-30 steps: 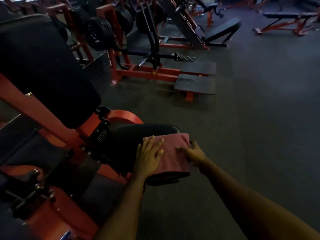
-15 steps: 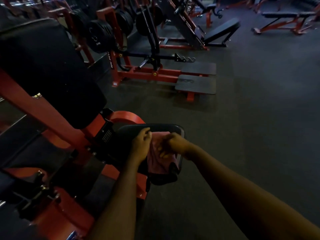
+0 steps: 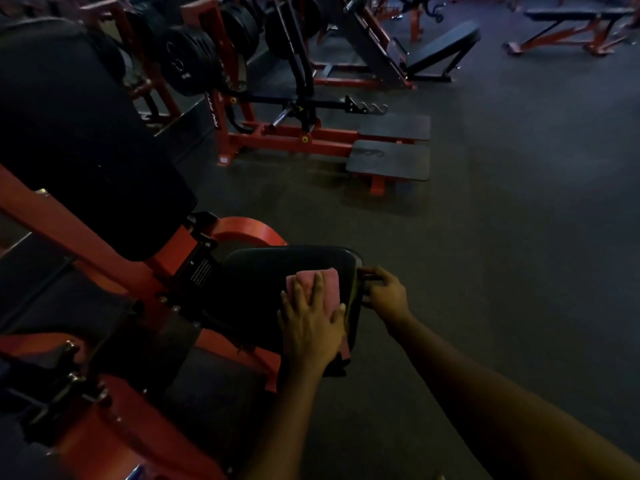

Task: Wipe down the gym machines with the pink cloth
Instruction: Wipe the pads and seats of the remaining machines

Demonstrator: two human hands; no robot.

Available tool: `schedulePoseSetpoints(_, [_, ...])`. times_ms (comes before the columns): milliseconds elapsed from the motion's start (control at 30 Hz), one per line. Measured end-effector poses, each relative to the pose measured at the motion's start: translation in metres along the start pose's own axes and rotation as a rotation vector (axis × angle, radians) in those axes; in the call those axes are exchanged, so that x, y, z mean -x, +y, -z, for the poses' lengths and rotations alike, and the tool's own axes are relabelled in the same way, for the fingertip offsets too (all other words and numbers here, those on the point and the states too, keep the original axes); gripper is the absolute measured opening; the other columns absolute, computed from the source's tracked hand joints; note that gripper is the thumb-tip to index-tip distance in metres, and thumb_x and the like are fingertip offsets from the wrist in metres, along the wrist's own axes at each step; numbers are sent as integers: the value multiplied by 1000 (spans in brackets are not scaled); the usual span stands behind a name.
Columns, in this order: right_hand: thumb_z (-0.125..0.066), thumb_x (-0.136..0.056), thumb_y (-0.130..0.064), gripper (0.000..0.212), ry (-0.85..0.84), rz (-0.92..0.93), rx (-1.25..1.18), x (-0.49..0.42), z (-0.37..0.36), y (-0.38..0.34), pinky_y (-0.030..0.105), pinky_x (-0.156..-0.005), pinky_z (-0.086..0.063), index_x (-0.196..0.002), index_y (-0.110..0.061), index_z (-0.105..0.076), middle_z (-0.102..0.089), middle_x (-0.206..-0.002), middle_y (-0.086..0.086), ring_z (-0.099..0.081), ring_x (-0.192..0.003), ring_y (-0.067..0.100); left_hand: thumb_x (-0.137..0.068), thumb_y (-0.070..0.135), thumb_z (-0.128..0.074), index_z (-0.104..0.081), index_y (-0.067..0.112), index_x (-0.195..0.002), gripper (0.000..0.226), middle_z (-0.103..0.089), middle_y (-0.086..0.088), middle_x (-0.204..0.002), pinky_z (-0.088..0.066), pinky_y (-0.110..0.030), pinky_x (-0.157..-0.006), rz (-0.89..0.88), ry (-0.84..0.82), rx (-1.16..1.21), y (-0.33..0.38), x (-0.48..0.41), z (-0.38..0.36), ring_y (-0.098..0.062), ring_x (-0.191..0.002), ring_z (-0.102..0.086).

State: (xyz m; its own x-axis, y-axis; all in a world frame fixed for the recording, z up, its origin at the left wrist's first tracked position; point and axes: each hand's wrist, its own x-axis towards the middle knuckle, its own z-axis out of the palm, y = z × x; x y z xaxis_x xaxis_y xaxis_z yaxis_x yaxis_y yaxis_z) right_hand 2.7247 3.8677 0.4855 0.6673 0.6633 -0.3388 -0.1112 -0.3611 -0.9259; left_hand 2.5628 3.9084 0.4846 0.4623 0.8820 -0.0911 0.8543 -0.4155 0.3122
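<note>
Lower centre: left hand (image 3: 311, 323) spread flat on cloth (image 3: 330, 284); right hand (image 3: 384, 296) grips seat (image 3: 270, 271) edge.
Ungripped cloth may slide off.

Gym: weight plates (image 3: 188, 62), red machines (image 3: 277, 135), benches (image 3: 571, 15).

pink cloth (image 3: 330, 285): half under left hand (image 3: 310, 327) | right hand (image 3: 385, 296) grip: unclear

cloth (image 3: 317, 284): pink | seat pad (image 3: 277, 268): black | machine frame (image 3: 104, 233): red-orange | floor (image 3: 502, 237): dark grey
</note>
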Motion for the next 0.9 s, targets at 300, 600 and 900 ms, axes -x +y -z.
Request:
schedulePoseSetpoints(300, [-63, -99, -10, 45, -80, 54, -142, -10, 8, 31, 34, -86, -62, -140, -27, -59, -64, -124, -5, -69, -108, 16, -104, 59, -26, 13, 41, -158, 69, 9, -12, -169, -9, -57, -124, -89, -102, -55, 26, -47, 1, -44, -154, 0])
schedulePoseSetpoints(600, [-53, -103, -6, 38, -94, 13, -212, -19, 4, 35, 32, -80, -62, -127, -33, -65, -67, -129, 5, -72, -105, 20, -102, 60, -24, 10, 48, -157, 65, 6, -8, -170, -11, -60, -123, -124, -134, -92, 43, -63, -3, -44, -153, -2])
schedulePoseSetpoints(900, [-51, -104, -6, 40, -71, -25, -336, -16, -7, 43, 35, -75, -63, -135, -27, -64, -73, -118, 7, -74, -102, 25, -103, 59, -28, 11, 48, -157, 67, 7, -6, -170, -8, -54, -124, -161, -64, -88, 26, -35, -5, -38, -154, -2])
